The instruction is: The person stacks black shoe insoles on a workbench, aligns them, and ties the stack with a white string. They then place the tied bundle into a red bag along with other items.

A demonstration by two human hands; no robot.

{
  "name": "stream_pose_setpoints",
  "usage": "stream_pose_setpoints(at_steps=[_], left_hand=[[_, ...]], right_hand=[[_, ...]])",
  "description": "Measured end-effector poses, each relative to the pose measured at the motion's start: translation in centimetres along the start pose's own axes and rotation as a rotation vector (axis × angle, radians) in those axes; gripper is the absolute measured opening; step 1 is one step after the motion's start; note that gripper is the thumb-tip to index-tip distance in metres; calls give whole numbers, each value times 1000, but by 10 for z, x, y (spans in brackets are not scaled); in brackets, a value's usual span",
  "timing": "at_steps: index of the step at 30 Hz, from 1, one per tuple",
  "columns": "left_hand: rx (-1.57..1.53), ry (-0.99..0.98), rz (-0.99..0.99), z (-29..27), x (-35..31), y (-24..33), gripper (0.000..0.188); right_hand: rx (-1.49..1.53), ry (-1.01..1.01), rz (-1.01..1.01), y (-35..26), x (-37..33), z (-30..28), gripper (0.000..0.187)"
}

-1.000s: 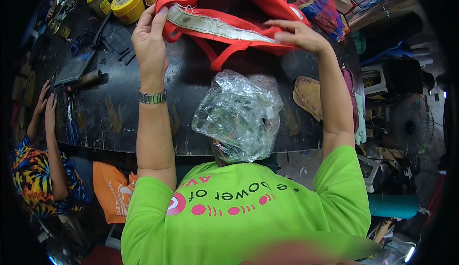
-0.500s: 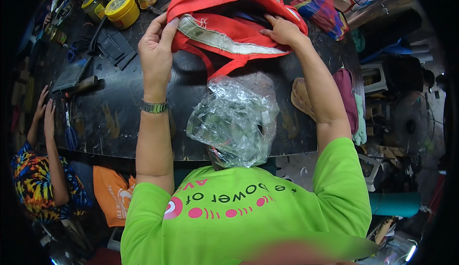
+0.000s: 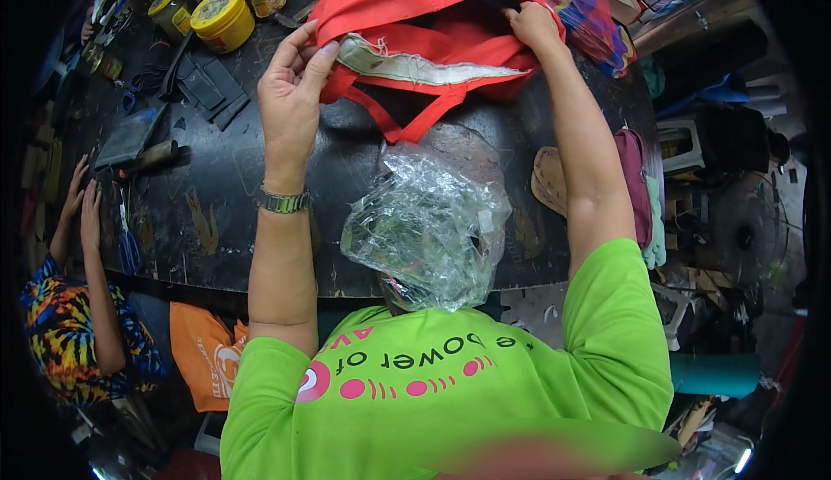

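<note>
A red cloth bag (image 3: 407, 0) lies at the far side of the dark table, its mouth gaping toward me. A pale, frayed strip (image 3: 415, 65) runs along its near edge, and a red strap hangs below. My left hand (image 3: 294, 77) pinches the bag's left edge between thumb and fingers. At the right of the opening, my right hand (image 3: 532, 25) grips the bag's rim, its fingertips partly hidden by the cloth. Nearer to me lies a crumpled clear plastic bag (image 3: 433, 220), between my forearms.
Yellow-lidded jars (image 3: 222, 19) stand at the far left, near a black pouch (image 3: 208, 89). Blue-handled scissors (image 3: 129, 246) lie at the left edge, beside another person's hands (image 3: 85, 207). A multicoloured bag (image 3: 589, 17) and a maroon pouch (image 3: 633, 177) are on the right.
My right hand has moved up and right, from inside the opening to its right rim. The mouth gapes wider. My left hand keeps its pinch, shifted slightly right.
</note>
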State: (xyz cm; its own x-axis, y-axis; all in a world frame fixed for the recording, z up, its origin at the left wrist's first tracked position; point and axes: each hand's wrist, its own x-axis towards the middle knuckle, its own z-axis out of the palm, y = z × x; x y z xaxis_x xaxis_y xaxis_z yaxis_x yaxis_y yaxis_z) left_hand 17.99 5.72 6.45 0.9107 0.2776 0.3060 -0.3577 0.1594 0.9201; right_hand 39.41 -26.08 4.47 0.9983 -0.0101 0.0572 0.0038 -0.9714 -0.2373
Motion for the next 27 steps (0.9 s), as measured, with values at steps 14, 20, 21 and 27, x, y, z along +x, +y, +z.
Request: stream_pose_setpoints(at_steps=[14,20,21,27], left_hand=[[454,-810,-450,-28,0,80,27],[-161,-354,23,-15,133,82,55],[-265,-327,38,-8,159,77,60],[338,118,42,37,156,27,67]], right_hand=[[-195,-284,-683,62,-112,-59,54],[993,-329,-345,83,-63,-81,35],[1247,-275,-287,79,-45,-80,40],[178,584,36,45,-5,-35,73]])
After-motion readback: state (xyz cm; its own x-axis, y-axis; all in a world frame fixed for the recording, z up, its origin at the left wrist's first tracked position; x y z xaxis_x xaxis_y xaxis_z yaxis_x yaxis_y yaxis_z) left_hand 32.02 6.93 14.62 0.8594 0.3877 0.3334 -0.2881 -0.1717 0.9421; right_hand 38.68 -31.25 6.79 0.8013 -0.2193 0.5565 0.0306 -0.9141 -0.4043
